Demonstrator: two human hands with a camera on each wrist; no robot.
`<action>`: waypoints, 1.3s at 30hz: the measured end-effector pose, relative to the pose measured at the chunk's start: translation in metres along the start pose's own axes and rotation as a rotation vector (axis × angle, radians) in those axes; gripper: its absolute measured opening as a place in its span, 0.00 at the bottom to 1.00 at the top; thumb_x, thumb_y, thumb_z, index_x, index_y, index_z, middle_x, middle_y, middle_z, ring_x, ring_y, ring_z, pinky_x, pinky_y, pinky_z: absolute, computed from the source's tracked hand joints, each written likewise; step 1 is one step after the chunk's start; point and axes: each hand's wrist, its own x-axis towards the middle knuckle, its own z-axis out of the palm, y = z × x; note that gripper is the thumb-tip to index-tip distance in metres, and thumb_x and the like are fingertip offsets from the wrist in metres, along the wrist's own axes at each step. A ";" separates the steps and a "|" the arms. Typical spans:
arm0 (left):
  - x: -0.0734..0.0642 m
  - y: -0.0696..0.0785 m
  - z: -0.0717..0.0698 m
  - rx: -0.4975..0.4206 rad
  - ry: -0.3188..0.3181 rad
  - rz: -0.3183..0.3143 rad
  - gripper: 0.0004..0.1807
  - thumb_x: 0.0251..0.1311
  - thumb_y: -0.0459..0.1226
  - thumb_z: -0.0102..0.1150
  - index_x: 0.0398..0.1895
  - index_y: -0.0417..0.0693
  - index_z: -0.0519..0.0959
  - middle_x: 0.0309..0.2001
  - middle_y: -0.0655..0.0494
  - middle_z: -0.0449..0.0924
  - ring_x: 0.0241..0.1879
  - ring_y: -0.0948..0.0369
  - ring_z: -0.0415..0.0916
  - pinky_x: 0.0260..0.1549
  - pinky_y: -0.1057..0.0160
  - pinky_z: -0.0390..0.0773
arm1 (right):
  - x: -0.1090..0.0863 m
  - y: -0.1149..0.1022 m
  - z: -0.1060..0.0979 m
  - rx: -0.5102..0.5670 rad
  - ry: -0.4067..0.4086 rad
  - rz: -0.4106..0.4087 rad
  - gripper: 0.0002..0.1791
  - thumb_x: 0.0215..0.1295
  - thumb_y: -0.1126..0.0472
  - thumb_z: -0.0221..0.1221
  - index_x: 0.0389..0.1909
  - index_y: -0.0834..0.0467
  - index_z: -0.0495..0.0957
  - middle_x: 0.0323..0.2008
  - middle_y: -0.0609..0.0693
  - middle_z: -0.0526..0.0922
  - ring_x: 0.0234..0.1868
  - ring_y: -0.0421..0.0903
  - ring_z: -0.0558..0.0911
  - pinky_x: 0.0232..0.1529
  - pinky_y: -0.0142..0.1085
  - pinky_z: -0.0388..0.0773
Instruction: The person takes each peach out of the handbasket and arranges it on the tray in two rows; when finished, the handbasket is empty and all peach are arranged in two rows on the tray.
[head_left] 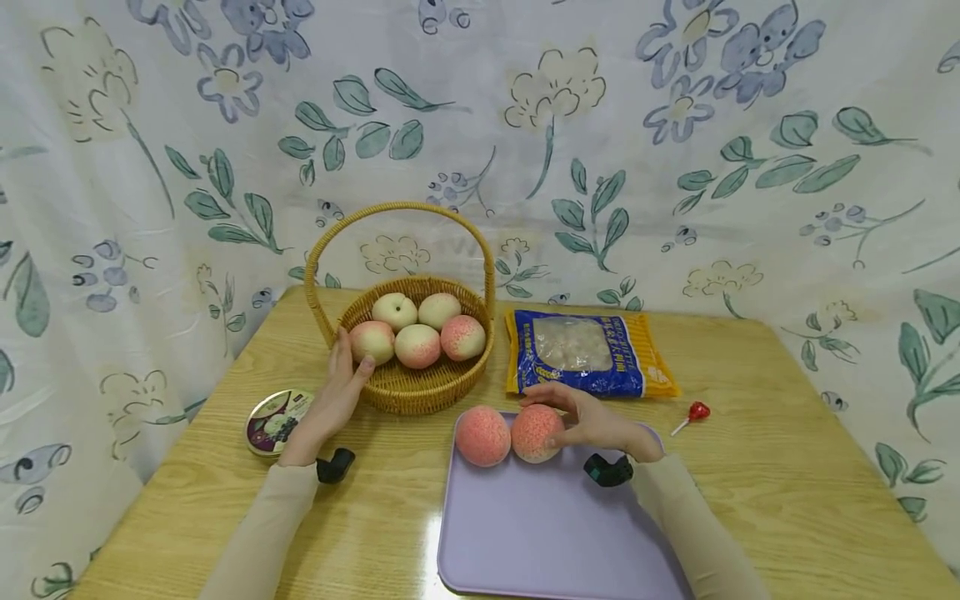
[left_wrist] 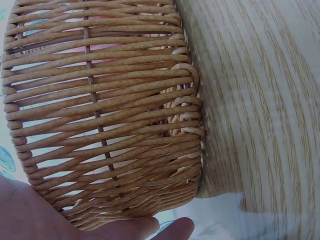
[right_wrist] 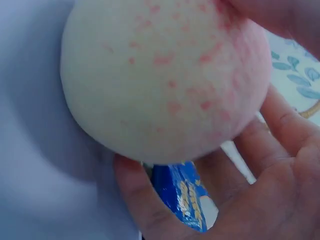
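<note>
Pink-speckled peach (right_wrist: 160,90) in right grip (head_left: 596,421), fingers around it; left grip (head_left: 339,392), straight-fingered, against wicker basket (head_left: 408,402).

Backdrop: one white cloth (head_left: 480,142), printed, hung behind the desk (head_left: 780,450) and along its left and right sides, filling the upper part of the head view; soft creases, slight sheen. Pattern: outlined cream blossoms (head_left: 555,87) on thin stems, blue-grey flowers (head_left: 765,54), sprigs of blue-green leaves (head_left: 592,217), clusters of bluish berries (head_left: 105,275); motifs repeated across the width. Furniture: one desk, yellow-brown, wood-grained top, far corners rounded, far edge close against the cloth; grain paler and streaked in the left wrist view. Light: even and bright overall, with one white patch of glare (head_left: 432,550) on the desk's near part.
</note>
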 end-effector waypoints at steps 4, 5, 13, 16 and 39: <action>0.001 -0.001 0.001 -0.006 -0.001 0.003 0.44 0.74 0.59 0.26 0.74 0.46 0.18 0.76 0.40 0.17 0.75 0.35 0.27 0.69 0.33 0.42 | -0.002 -0.003 -0.006 -0.016 0.026 0.031 0.38 0.62 0.67 0.63 0.70 0.68 0.56 0.66 0.69 0.67 0.66 0.47 0.72 0.61 0.49 0.73; 0.000 -0.001 0.002 -0.009 -0.002 0.004 0.44 0.74 0.59 0.26 0.74 0.46 0.18 0.76 0.40 0.16 0.75 0.35 0.27 0.69 0.33 0.42 | -0.002 -0.004 -0.008 -0.016 0.035 0.035 0.38 0.63 0.67 0.62 0.70 0.68 0.56 0.66 0.69 0.67 0.67 0.52 0.71 0.61 0.52 0.73; 0.000 -0.001 0.000 -0.006 0.001 0.000 0.44 0.73 0.59 0.26 0.74 0.47 0.17 0.76 0.39 0.16 0.74 0.34 0.29 0.68 0.32 0.44 | 0.010 -0.026 -0.029 -0.026 0.076 0.030 0.35 0.68 0.64 0.58 0.71 0.69 0.55 0.66 0.73 0.65 0.67 0.69 0.65 0.59 0.39 0.76; 0.000 -0.001 -0.001 -0.004 0.002 -0.004 0.44 0.73 0.59 0.26 0.74 0.47 0.17 0.76 0.39 0.16 0.74 0.34 0.29 0.68 0.32 0.44 | 0.023 -0.038 -0.036 -0.022 0.077 0.039 0.34 0.69 0.63 0.57 0.71 0.67 0.56 0.67 0.72 0.63 0.68 0.69 0.64 0.60 0.37 0.75; -0.002 0.001 0.001 -0.005 -0.003 -0.013 0.44 0.73 0.60 0.24 0.74 0.47 0.18 0.76 0.40 0.16 0.75 0.35 0.30 0.68 0.32 0.47 | 0.165 -0.082 -0.021 -0.291 0.143 0.231 0.32 0.67 0.50 0.59 0.70 0.54 0.63 0.69 0.55 0.67 0.71 0.58 0.65 0.66 0.54 0.66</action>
